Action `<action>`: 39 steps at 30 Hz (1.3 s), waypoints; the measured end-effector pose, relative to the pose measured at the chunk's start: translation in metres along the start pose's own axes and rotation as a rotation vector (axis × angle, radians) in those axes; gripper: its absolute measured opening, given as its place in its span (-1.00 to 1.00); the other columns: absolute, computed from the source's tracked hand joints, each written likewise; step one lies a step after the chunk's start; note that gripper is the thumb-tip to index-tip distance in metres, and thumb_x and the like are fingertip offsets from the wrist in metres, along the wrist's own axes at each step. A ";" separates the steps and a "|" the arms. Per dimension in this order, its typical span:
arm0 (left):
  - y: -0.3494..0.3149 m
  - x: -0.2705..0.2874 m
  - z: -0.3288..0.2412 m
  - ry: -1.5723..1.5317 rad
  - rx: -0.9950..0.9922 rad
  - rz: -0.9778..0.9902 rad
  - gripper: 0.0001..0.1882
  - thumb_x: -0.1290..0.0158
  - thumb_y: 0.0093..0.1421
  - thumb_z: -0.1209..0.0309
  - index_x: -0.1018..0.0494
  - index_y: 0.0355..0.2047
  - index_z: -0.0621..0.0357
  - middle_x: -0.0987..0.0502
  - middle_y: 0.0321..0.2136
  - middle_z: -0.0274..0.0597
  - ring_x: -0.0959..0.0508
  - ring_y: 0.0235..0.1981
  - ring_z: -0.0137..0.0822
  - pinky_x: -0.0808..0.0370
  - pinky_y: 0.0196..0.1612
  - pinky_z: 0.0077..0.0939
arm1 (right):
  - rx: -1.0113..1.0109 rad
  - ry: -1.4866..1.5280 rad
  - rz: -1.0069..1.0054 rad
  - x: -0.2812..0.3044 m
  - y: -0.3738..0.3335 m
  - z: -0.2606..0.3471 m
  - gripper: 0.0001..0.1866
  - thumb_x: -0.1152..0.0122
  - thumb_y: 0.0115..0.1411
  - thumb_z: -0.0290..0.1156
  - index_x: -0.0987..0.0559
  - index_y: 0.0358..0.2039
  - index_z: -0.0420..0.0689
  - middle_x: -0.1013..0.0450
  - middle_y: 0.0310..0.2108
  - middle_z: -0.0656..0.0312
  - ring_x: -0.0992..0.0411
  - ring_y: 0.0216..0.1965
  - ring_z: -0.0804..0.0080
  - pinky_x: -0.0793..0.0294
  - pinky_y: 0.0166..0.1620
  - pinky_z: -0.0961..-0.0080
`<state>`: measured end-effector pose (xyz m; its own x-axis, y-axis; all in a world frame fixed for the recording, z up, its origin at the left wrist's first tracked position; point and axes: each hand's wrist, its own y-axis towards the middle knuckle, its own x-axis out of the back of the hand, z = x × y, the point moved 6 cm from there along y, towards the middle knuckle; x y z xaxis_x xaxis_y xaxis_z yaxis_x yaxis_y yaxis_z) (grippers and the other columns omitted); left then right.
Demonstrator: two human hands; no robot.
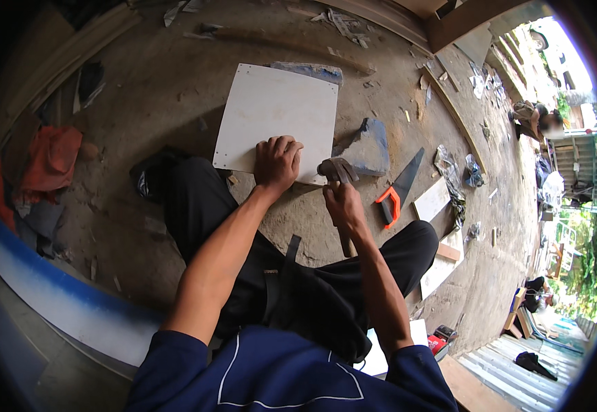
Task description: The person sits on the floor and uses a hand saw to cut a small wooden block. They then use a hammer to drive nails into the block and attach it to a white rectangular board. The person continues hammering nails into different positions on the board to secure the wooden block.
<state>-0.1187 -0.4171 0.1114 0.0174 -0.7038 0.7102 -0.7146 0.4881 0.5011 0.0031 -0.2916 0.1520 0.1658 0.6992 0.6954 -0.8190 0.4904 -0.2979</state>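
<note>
In front of me a white square board point(278, 110) rests on blocks just above the floor, with small dark spots at its corners. On the board's near edge lies my left hand point(279, 163), its fingers curled; whether anything is between them is hidden. My right hand point(344, 206) grips a hammer point(338, 172) by its handle, whose lower end shows below the fist. The hammer's metal head is over the board's near right corner; I cannot tell whether it touches. A blue-grey block point(370, 147) sits to the right, and another blue-grey block point(312, 71) shows past the far edge.
A handsaw point(401, 189) with an orange handle lies right of the board. White board offcuts point(432, 199), crumpled clear plastic point(447, 165) and a long wood strip point(456, 117) are farther right. An orange cloth point(51, 158) hangs at left. Another person point(532, 118) is at the far right.
</note>
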 end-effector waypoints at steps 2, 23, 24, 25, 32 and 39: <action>0.000 0.001 0.000 0.009 -0.006 -0.009 -0.85 -0.09 0.17 0.35 -0.51 -0.22 -0.09 -0.47 -0.21 -0.43 -0.44 -0.12 -0.26 -0.31 -0.04 -0.20 | 0.019 0.004 -0.030 0.005 -0.008 0.007 -0.66 -0.07 0.18 -0.44 -0.43 -0.02 -0.23 -0.46 -0.47 -0.21 -0.50 -0.37 -0.21 -0.45 -0.31 0.10; -0.003 0.001 -0.001 0.002 0.011 0.010 -0.85 -0.08 0.17 0.35 -0.51 -0.23 -0.08 -0.46 -0.21 -0.40 -0.43 -0.10 -0.25 -0.31 -0.04 -0.20 | -0.012 -0.025 -0.056 -0.010 -0.005 -0.016 -0.78 -0.11 0.22 -0.34 -0.52 -0.24 -0.24 -0.35 -0.73 0.16 -0.37 -0.70 0.36 -0.35 -0.58 0.31; -0.001 0.002 0.003 0.003 0.017 0.007 -0.86 -0.08 0.18 0.34 -0.51 -0.23 -0.08 -0.46 -0.21 -0.40 -0.43 -0.10 -0.25 -0.30 -0.04 -0.20 | -0.036 -0.005 -0.060 -0.005 -0.007 -0.005 -0.77 -0.10 0.21 -0.37 -0.50 -0.19 -0.24 -0.40 -0.61 0.05 -0.41 -0.60 0.21 -0.39 -0.50 0.27; 0.001 0.002 0.007 0.004 0.023 0.005 -0.86 -0.07 0.18 0.34 -0.51 -0.23 -0.08 -0.46 -0.21 -0.40 -0.43 -0.10 -0.25 -0.30 -0.03 -0.20 | -0.060 0.016 -0.063 -0.001 -0.009 0.008 -0.74 -0.08 0.19 -0.40 -0.48 -0.13 -0.23 -0.44 -0.50 -0.06 -0.46 -0.50 0.05 -0.42 -0.42 0.22; 0.003 -0.006 0.003 -0.010 0.024 0.030 -0.83 -0.09 0.17 0.35 -0.50 -0.21 -0.10 -0.45 -0.18 -0.39 -0.42 -0.09 -0.25 -0.30 -0.02 -0.17 | 0.027 0.034 -0.144 -0.028 -0.014 -0.008 -0.58 -0.04 0.15 -0.53 -0.43 0.06 -0.18 -0.45 -0.14 -0.25 -0.51 -0.27 -0.21 -0.47 -0.23 0.11; 0.003 -0.006 0.004 -0.010 0.043 0.042 -0.81 -0.10 0.16 0.35 -0.50 -0.18 -0.12 -0.44 -0.16 -0.39 -0.42 -0.07 -0.26 -0.29 -0.02 -0.16 | -0.197 0.035 -0.140 -0.028 -0.012 -0.024 -0.60 -0.08 0.17 -0.44 -0.43 0.05 -0.19 -0.49 -0.32 -0.26 -0.51 -0.28 -0.20 -0.47 -0.23 0.11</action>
<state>-0.1233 -0.4133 0.1068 -0.0198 -0.6883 0.7251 -0.7439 0.4947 0.4493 0.0214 -0.3039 0.1204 0.2915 0.6332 0.7170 -0.6644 0.6733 -0.3245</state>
